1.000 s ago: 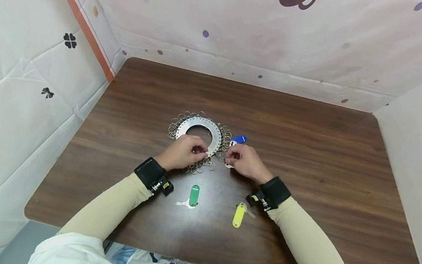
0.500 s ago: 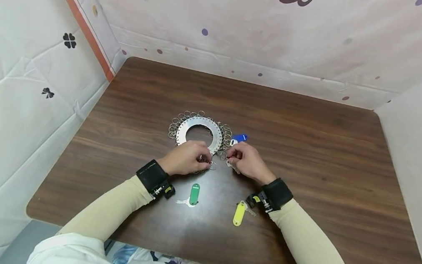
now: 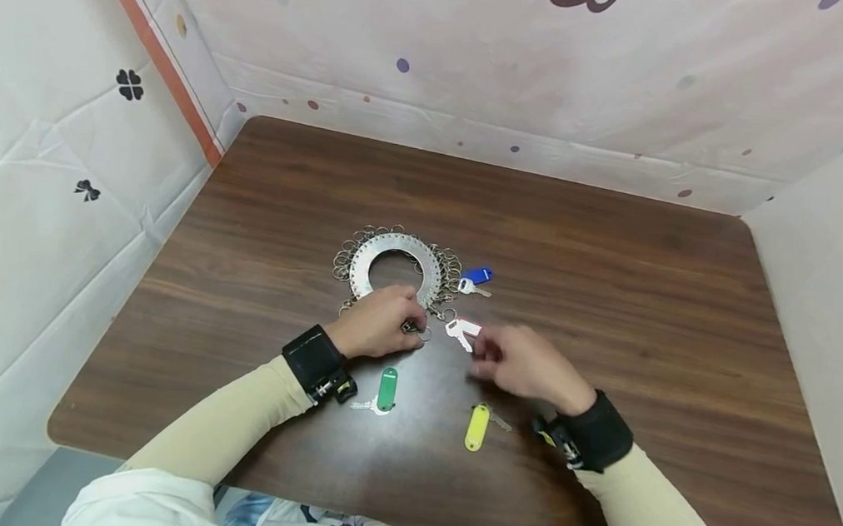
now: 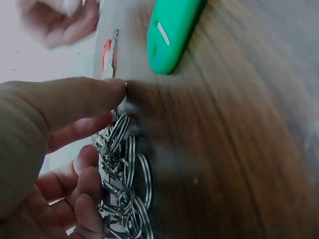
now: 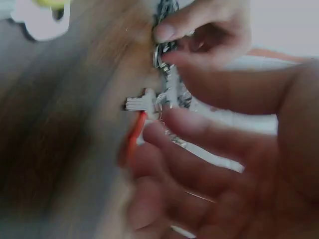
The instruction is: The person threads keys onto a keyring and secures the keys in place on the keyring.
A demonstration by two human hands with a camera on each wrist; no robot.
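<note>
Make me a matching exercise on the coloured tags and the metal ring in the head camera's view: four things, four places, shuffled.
Things
1. Green tag
2. Blue tag
3. Metal ring
4. Yellow tag

Places in the head view
A. Partly covered by the left hand
B. Below both hands in the picture, nearer the right hand
C. Below both hands in the picture, nearer the left hand
D. Higher in the picture than both hands

Right pairs
1-C, 2-D, 3-A, 4-B
</note>
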